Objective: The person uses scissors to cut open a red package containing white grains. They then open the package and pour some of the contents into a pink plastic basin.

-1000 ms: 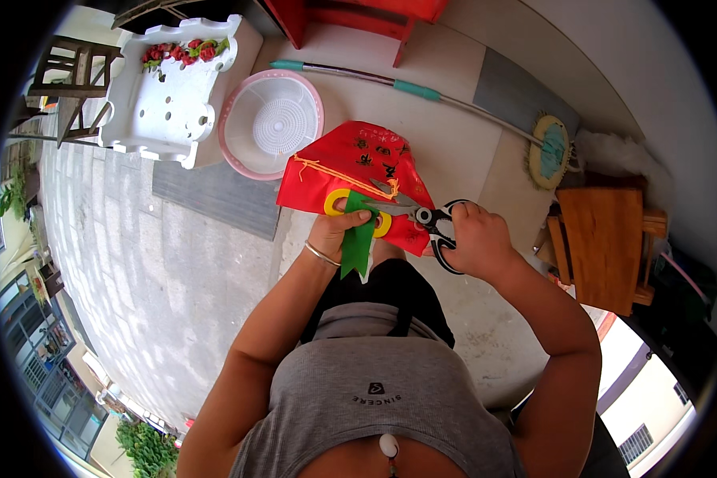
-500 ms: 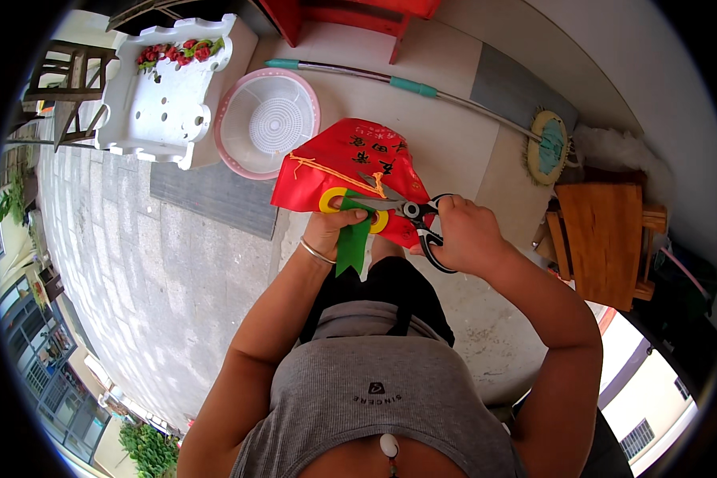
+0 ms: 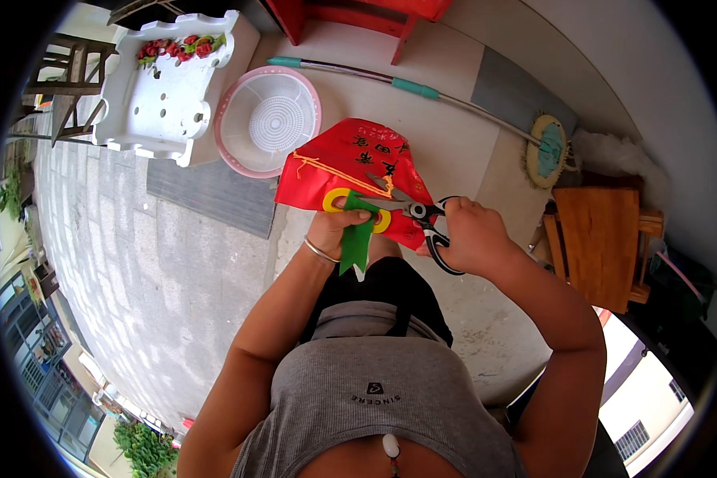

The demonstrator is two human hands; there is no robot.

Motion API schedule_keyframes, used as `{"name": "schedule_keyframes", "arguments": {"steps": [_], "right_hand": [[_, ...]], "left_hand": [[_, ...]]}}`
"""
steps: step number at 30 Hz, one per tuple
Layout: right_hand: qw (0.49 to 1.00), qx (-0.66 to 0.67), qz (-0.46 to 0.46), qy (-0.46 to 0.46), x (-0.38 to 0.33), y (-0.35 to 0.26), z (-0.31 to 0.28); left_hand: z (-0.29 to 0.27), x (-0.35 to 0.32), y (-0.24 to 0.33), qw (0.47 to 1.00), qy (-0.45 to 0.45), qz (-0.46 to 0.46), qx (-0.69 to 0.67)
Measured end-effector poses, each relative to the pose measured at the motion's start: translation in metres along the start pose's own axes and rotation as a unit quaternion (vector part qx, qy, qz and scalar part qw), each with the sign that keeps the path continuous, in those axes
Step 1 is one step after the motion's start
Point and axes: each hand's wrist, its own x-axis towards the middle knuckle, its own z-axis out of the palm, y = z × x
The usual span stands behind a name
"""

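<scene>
My left hand [image 3: 336, 231] pinches a green ribbon strip [image 3: 356, 247] whose lower end is notched and hangs down. Two yellow ring-shaped parts [image 3: 382, 221] show on either side of the strip; whether they belong to the bag I cannot tell. With its fingers in the handles, my right hand [image 3: 472, 235] grips black-and-white scissors [image 3: 417, 210]. Their blades are parted and point left, one lying near the top of the strip. Behind both hands is a red printed bag [image 3: 327, 175] with a loose orange cord [image 3: 334, 173] across it.
A pink-rimmed white basket [image 3: 225, 119] and a white foam box [image 3: 131, 103] holding red flowers [image 3: 185, 49] stand at the far left. A long-handled brush [image 3: 546, 150] lies on the floor. At right is a wooden stool [image 3: 597, 247], at the back a red bench [image 3: 358, 16].
Both hands, the bag and the scissors have shifted slightly right in the picture. The grips and the parted blades look much the same.
</scene>
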Motion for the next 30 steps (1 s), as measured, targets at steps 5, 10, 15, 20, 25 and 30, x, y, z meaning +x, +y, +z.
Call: {"name": "schedule_keyframes", "arguments": {"steps": [5, 10, 15, 20, 25, 30], "right_hand": [[1.0, 0.003, 0.01, -0.027, 0.001, -0.002, 0.0], [1.0, -0.002, -0.01, -0.002, 0.001, 0.0, 0.005], [0.999, -0.028, -0.038, 0.027, 0.003, 0.003, 0.01], [0.998, -0.042, -0.044, 0.003, 0.002, 0.007, 0.009], [0.995, -0.055, -0.075, 0.038, 0.002, 0.012, 0.015], [0.995, -0.051, -0.076, 0.027, 0.001, 0.014, 0.014]], "left_hand": [[-0.007, 0.002, -0.001, 1.0, -0.002, -0.007, -0.004], [-0.007, 0.003, 0.0, 1.0, -0.011, -0.006, -0.004], [-0.012, 0.003, 0.0, 1.0, -0.016, -0.015, -0.011], [-0.012, 0.002, 0.002, 0.999, -0.022, -0.028, -0.02], [-0.01, 0.001, 0.002, 1.0, -0.012, -0.02, -0.019], [-0.008, 0.0, 0.004, 1.0, -0.012, 0.0, -0.021]]}}
